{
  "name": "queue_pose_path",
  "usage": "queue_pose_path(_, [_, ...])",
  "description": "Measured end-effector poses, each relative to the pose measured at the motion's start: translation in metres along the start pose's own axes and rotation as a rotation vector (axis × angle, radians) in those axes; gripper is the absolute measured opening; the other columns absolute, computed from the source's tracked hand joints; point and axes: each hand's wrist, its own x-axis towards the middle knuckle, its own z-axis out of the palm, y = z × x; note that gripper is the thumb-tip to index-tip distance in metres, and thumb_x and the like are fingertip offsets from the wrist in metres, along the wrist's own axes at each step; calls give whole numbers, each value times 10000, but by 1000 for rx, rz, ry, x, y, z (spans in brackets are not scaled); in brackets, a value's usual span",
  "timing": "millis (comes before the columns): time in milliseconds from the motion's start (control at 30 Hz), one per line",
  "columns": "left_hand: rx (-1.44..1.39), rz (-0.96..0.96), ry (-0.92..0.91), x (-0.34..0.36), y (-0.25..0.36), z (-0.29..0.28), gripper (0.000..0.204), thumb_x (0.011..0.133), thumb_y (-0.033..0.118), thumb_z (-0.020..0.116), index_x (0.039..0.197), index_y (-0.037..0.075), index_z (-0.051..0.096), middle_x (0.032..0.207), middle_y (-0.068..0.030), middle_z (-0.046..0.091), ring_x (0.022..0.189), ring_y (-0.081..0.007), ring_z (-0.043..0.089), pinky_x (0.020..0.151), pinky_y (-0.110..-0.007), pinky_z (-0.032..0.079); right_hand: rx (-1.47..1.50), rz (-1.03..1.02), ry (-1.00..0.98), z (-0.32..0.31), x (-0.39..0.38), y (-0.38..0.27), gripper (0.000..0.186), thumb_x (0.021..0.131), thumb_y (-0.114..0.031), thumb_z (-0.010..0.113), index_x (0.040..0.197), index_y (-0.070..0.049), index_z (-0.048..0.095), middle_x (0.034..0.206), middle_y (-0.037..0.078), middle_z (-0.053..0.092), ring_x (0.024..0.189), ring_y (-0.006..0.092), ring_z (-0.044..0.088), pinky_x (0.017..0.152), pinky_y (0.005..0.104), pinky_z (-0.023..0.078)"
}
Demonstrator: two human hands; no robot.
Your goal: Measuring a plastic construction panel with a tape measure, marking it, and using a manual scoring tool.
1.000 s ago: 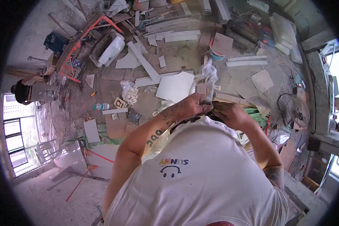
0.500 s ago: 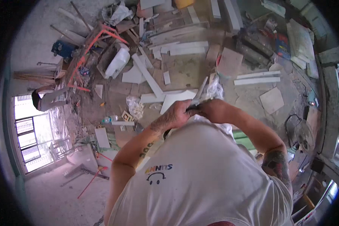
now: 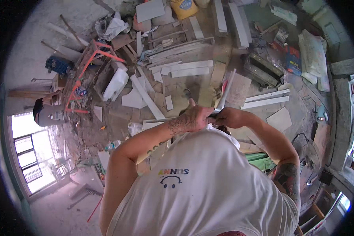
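Both hands meet in front of my waist, just past the hem of my light T-shirt (image 3: 200, 165). My left hand (image 3: 198, 117) is closed, its thumb raised. My right hand (image 3: 230, 118) is closed beside it, knuckles up. Between them rises a long narrow grey strip (image 3: 227, 91), tilted up and to the right. Its lower end is hidden in the fingers, and I cannot tell its exact kind. The hands cover whatever else lies between them.
White board offcuts (image 3: 190, 72) and long strips (image 3: 265, 99) litter the floor ahead. An orange-red metal frame (image 3: 88, 65) stands at the left, another person (image 3: 49, 108) beyond it by the window. A wire-guarded fan (image 3: 308, 147) is at the right; a yellow bag (image 3: 183, 8) lies far off.
The grey strip now stands out longer and higher between my hands. My left forearm has swung outward to the left. The view has shifted, so the floor clutter sits differently.
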Motion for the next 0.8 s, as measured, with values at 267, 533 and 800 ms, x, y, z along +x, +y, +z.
queue_pose_path(267, [-346,140,-74,99,-116,-95,292,812,262,635,952,11,583,809,-201,600,736,-344,607,644,-386,466,-111,225,415,-98,66,14,296,895,-296,494,1122,-129,586,996,168,615,873,355,593,758,430,468])
queue_pose_path(533, [-940,-356,-411,147,-178,-199,427,824,427,633,781,2,619,567,-11,508,562,-112,472,517,-300,401,-521,152,459,-206,138,-32,242,873,-285,487,961,-87,596,822,129,624,751,317,624,622,429,504])
queue_pose_path(800, [-1093,-479,-282,200,-255,-225,319,796,313,677,901,15,631,749,-6,571,630,-105,499,580,-278,413,-560,108,169,-297,213,38,184,851,-247,507,906,-89,584,792,130,620,779,305,619,638,436,489])
